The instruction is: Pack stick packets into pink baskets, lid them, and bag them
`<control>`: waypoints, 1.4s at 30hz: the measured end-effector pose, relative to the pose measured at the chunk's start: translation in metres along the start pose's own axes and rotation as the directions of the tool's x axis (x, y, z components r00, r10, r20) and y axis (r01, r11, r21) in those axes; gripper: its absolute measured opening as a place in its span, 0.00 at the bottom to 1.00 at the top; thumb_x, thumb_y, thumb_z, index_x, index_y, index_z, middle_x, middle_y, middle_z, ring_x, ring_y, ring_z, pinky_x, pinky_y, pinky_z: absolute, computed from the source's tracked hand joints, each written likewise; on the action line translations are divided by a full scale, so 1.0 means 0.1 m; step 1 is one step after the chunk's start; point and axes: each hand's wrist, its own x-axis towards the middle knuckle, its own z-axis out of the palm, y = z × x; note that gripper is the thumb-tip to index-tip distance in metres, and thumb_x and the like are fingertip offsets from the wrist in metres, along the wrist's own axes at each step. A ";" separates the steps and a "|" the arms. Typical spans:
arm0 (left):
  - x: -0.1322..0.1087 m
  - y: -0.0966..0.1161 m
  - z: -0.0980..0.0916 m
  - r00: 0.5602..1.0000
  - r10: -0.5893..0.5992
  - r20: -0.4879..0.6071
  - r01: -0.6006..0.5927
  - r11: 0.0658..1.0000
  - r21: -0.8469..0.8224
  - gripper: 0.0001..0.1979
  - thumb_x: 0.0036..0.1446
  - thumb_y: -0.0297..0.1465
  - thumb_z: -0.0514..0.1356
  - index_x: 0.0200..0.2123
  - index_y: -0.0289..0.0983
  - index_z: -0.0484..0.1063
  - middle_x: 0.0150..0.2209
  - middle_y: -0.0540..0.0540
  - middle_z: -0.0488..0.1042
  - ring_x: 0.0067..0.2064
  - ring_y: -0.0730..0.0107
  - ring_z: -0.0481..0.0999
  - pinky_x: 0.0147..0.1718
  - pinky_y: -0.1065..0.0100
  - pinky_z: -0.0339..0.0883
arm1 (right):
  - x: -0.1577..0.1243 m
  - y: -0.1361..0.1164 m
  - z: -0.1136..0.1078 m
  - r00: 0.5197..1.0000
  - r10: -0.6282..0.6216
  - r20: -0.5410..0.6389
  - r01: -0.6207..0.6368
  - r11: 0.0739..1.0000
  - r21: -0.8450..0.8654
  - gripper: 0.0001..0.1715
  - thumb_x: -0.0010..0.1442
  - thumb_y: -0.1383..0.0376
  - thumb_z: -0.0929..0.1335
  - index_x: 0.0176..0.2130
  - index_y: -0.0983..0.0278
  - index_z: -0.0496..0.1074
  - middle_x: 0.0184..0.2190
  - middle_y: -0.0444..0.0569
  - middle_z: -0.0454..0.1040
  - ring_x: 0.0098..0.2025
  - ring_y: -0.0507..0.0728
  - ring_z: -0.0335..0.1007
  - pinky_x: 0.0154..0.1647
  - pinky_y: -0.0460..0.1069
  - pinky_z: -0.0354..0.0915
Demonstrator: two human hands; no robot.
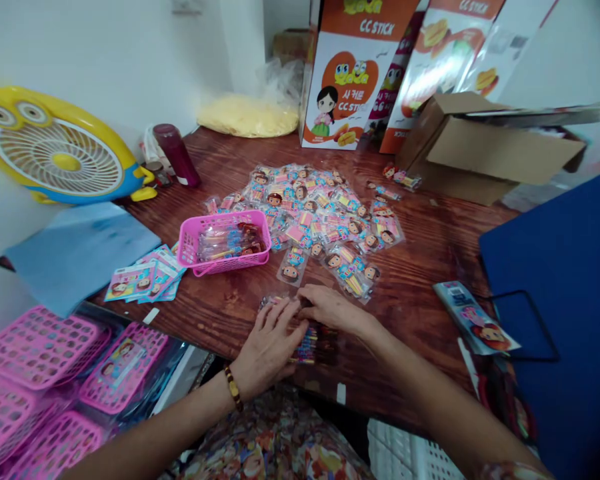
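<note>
My left hand (273, 339) lies with its fingers stretched over small clear-wrapped packets near the table's front edge. Beside it, the fingers of my right hand (330, 308) are bent together at the dark end of a packet; the exact grip is partly hidden. Under both hands is a row of colourful packets (307, 348) with dark brown ends. Just beyond lies a wide pile of clear packets (305, 200) showing cartoon heads and pink and yellow pieces. Left of the pile stands a pink plastic basket (230, 265) holding several wrapped packets.
Printed cards (145, 280) and a blue cloth (75, 247) lie at the left, below a yellow fan (63, 160) and a dark red bottle (177, 155). Pink baskets (40, 347) are stacked lower left. Boxes (347, 80) and an open carton (480, 153) stand behind; a blue panel (560, 267) is right.
</note>
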 end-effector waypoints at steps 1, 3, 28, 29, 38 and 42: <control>-0.01 0.01 0.00 1.000 -0.015 0.010 0.015 1.000 0.005 0.42 0.47 0.41 0.70 0.62 0.42 0.56 0.68 0.35 0.48 0.69 0.44 0.45 0.64 0.44 0.43 | -0.02 0.02 0.00 1.000 -0.021 0.006 0.021 0.999 0.024 0.08 0.60 0.64 0.69 0.40 0.64 0.72 0.41 0.50 0.75 0.43 0.57 0.70 0.44 0.48 0.62; -0.03 0.03 -0.02 0.998 -0.046 0.034 0.046 0.999 0.011 0.44 0.47 0.41 0.70 0.63 0.43 0.54 0.67 0.36 0.51 0.67 0.45 0.50 0.64 0.43 0.42 | -0.08 0.06 -0.03 0.999 -0.041 0.027 0.038 0.994 0.102 0.10 0.61 0.61 0.69 0.41 0.64 0.71 0.39 0.49 0.75 0.41 0.56 0.69 0.41 0.47 0.61; -0.11 0.03 0.09 0.962 -0.239 -0.131 0.231 0.970 -0.077 0.43 0.39 0.43 0.73 0.58 0.40 0.62 0.68 0.32 0.45 0.69 0.29 0.39 0.63 0.36 0.45 | -0.44 0.10 0.19 0.978 -0.053 -0.204 0.095 0.974 0.204 0.14 0.65 0.67 0.62 0.45 0.62 0.75 0.44 0.50 0.76 0.46 0.55 0.71 0.49 0.49 0.64; -0.09 0.00 0.09 0.967 -0.229 -0.115 0.218 0.971 -0.102 0.44 0.38 0.43 0.73 0.58 0.39 0.62 0.69 0.31 0.41 0.68 0.29 0.42 0.62 0.36 0.48 | -0.45 0.13 0.18 0.981 -0.050 -0.188 0.101 0.957 0.271 0.14 0.65 0.66 0.63 0.46 0.62 0.75 0.45 0.50 0.76 0.47 0.55 0.71 0.50 0.50 0.64; -0.06 -0.06 0.09 0.981 -0.192 0.017 0.192 0.959 -0.207 0.43 0.36 0.37 0.74 0.56 0.42 0.62 0.66 0.38 0.50 0.62 0.46 0.60 0.60 0.50 0.61 | -0.11 0.20 0.02 0.999 0.025 0.021 -0.032 0.877 0.480 0.17 0.64 0.61 0.61 0.41 0.64 0.76 0.40 0.48 0.78 0.43 0.57 0.72 0.48 0.51 0.65; -0.07 -0.03 0.12 0.972 -0.230 0.050 0.235 0.958 -0.162 0.45 0.36 0.40 0.74 0.58 0.43 0.61 0.65 0.37 0.53 0.61 0.45 0.61 0.58 0.47 0.62 | -0.06 0.00 0.07 0.995 0.082 -0.050 -0.055 0.911 0.408 0.18 0.66 0.60 0.59 0.39 0.65 0.74 0.36 0.50 0.77 0.39 0.56 0.72 0.44 0.51 0.65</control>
